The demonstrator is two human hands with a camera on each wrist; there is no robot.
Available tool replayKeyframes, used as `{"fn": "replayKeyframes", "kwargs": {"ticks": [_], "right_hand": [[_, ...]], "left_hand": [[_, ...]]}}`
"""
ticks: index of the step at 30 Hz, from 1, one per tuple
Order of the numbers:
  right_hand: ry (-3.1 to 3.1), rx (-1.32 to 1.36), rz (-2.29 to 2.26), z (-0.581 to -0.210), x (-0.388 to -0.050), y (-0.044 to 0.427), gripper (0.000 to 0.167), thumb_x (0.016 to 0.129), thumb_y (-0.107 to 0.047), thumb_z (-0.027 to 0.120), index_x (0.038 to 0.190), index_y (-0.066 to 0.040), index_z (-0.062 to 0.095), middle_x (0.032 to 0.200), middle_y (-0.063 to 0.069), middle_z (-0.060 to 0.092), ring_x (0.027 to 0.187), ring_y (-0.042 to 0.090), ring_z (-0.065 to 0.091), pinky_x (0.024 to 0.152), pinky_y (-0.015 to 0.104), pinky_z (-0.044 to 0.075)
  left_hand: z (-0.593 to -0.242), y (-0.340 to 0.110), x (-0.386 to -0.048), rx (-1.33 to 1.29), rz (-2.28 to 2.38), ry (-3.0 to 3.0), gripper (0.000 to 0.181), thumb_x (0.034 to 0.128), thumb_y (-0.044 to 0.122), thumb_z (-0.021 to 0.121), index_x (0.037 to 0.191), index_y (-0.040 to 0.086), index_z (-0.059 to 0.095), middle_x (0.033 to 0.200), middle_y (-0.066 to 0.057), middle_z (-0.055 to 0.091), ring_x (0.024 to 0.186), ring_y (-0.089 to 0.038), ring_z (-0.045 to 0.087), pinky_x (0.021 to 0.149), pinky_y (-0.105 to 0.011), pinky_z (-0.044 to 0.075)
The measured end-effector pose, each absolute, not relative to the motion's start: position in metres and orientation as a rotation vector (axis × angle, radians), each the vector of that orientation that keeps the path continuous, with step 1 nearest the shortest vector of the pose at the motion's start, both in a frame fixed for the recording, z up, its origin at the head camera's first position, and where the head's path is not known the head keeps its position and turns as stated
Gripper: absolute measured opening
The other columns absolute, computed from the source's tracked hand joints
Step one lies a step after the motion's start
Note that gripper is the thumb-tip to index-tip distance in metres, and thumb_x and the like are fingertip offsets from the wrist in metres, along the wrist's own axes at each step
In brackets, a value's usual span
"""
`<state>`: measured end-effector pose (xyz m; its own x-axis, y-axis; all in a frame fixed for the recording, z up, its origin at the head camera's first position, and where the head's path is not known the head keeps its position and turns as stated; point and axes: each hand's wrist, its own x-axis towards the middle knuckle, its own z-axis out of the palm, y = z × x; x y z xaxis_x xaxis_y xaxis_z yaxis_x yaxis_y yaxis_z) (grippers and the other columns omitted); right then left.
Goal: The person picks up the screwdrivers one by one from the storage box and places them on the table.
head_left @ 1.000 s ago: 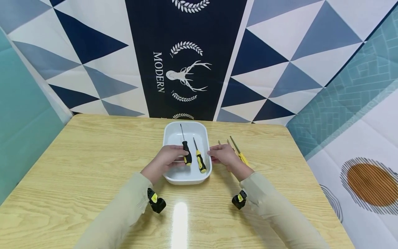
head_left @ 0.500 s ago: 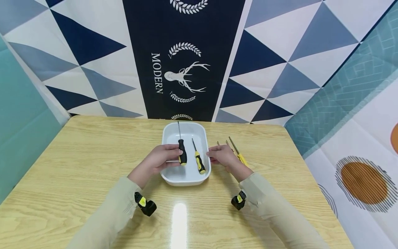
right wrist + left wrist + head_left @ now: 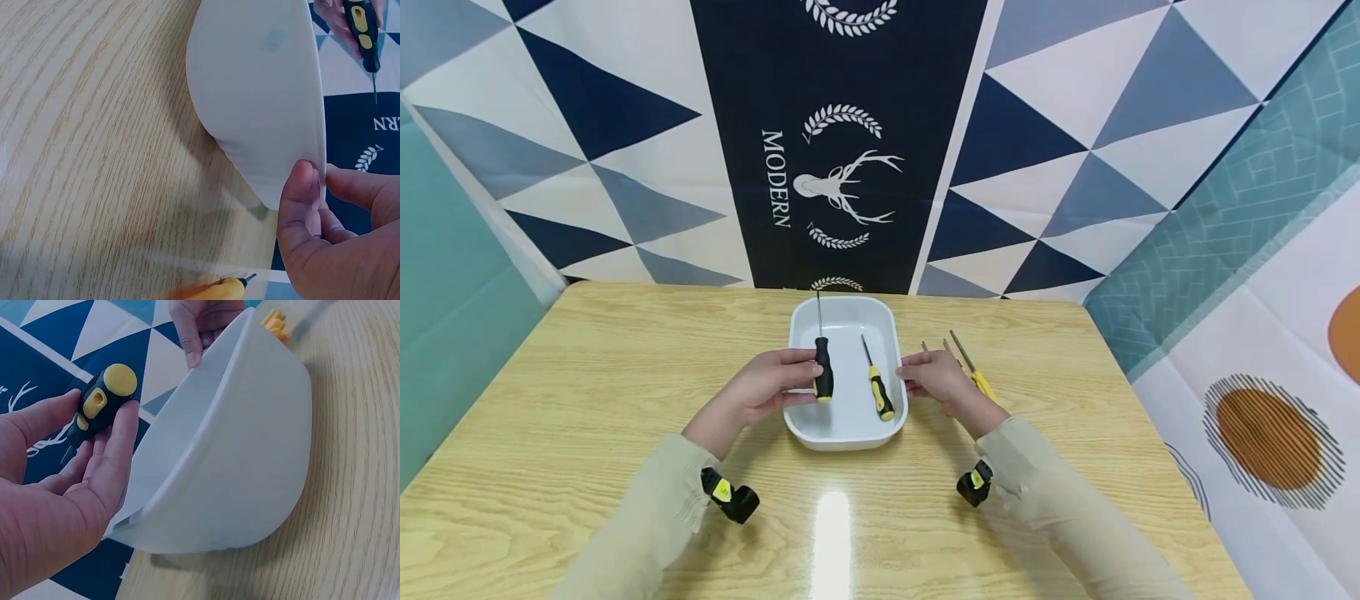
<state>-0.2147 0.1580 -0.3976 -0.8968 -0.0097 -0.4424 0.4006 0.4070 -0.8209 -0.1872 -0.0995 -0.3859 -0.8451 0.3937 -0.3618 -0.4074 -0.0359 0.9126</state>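
My left hand grips a black-and-yellow screwdriver by its handle, thumb on one side and fingers on the other. Its thin shaft points toward the wall, and it is held above the left side of a white plastic basin. Inside the basin lies a second, shorter black-and-yellow screwdriver. On the basin's right rim, my right hand pinches the edge between thumb and fingers, as the right wrist view also shows.
Several tools with yellow handles and metal shafts lie on the wooden table right of the basin, partly hidden by my right hand. A patterned cloth wall rises behind the table's far edge.
My left hand has moved left with the screwdriver, from over the middle of the basin to its left side. My right hand stays at the right rim.
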Motion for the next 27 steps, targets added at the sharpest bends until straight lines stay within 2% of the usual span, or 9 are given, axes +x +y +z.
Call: {"fn": "replayKeyframes", "kwargs": {"ticks": [10,17,27], "right_hand": [[2.289,0.369,-1.489,-0.397,-0.215,0.158,0.028,0.089,-0.013,0.063,0.114,0.000,0.061,0.097,0.011,0.063,0.075,0.014,0.061,0.067,0.022,0.056],[2.288,0.376,-1.494,-0.397,-0.215,0.158,0.028,0.088,-0.013,0.064,0.114,0.000,0.061,0.096,0.011,0.063,0.073,0.014,0.060,0.065,0.021,0.056],[2.294,0.371,-1.490,-0.397,-0.214,0.158,0.029,0.088,-0.014,0.064,0.114,-0.001,0.061,0.098,0.013,0.064,0.073,0.014,0.060,0.065,0.021,0.056]], "left_hand": [[-0.388,-0.111,-0.186,0.028,1.934,1.705,0.059,0.0939,0.010,0.054,0.143,-0.007,0.026,0.136,-0.026,0.045,0.092,-0.011,0.063,0.086,-0.029,0.056],[-0.386,-0.118,-0.183,0.036,1.933,1.708,0.062,0.0942,0.011,0.053,0.145,-0.007,0.022,0.143,-0.029,0.034,0.093,-0.010,0.063,0.086,-0.027,0.055],[-0.386,-0.129,-0.181,0.009,1.948,1.686,0.064,0.0937,0.011,0.054,0.145,-0.007,0.020,0.140,-0.027,0.040,0.091,-0.010,0.064,0.084,-0.026,0.056]]}}
